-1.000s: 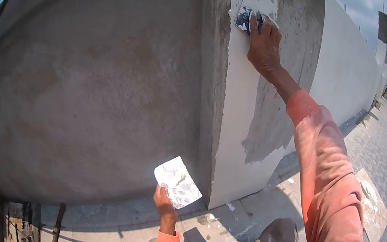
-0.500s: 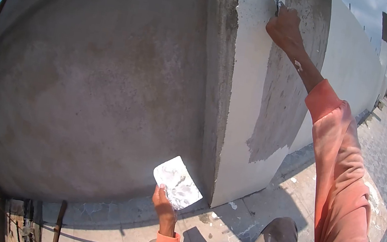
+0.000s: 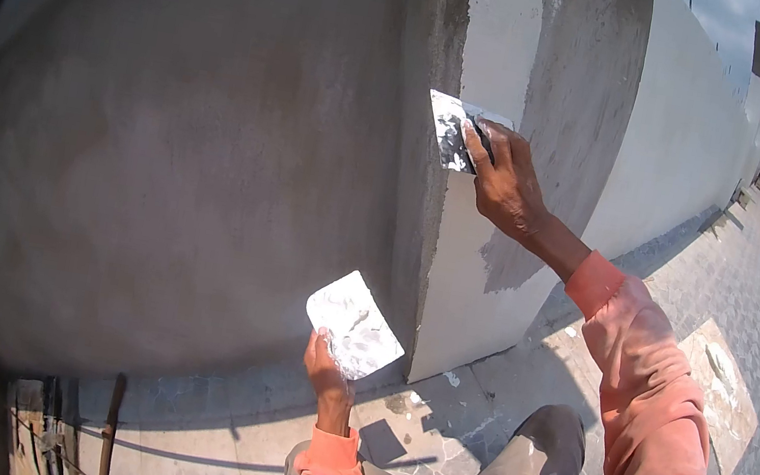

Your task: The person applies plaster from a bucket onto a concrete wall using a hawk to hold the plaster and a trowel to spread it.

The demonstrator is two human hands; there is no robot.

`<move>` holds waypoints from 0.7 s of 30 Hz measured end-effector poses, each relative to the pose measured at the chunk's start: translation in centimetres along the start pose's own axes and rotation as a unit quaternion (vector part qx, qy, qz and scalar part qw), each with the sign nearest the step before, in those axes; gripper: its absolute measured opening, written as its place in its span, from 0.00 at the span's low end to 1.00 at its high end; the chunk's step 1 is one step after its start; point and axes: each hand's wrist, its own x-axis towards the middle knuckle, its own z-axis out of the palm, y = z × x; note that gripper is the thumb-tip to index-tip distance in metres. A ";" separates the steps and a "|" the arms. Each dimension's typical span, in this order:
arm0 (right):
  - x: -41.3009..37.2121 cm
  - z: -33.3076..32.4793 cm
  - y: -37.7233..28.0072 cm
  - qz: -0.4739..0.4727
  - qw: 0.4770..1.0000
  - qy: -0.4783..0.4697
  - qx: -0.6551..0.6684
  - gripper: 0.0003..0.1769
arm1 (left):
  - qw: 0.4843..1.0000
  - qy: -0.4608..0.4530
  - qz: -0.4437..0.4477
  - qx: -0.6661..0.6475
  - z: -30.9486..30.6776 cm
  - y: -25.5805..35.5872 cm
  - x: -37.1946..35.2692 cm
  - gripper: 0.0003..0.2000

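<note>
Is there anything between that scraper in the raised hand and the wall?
Nothing visible. The right hand grips the scraper right at the white-coated wall corner. The left hand holds a putty plate lower down, clear of it.

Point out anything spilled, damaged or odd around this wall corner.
Small white putty blobs lie spilled on the grey paving at the corner's foot. The white coat stops in a ragged edge, leaving a bare grey cement patch. Otherwise nothing odd: right hand holds a smeared steel putty blade, left hand a putty-coated flat plate.
</note>
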 end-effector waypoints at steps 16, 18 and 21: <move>-14.0 -7.2 -21.9 0.596 0.631 -0.188 0.460 0.14 | 0.838 0.027 0.357 0.413 1.2 -1.1 -2.5 0.15; -13.7 -6.3 -22.8 0.589 0.646 -0.170 0.455 0.13 | 0.824 -0.022 0.326 0.462 0.2 -1.6 -3.1 0.15; -13.0 -7.1 -22.1 0.586 0.644 -0.176 0.460 0.11 | 0.806 -0.091 0.343 0.473 0.2 -1.9 -3.8 0.18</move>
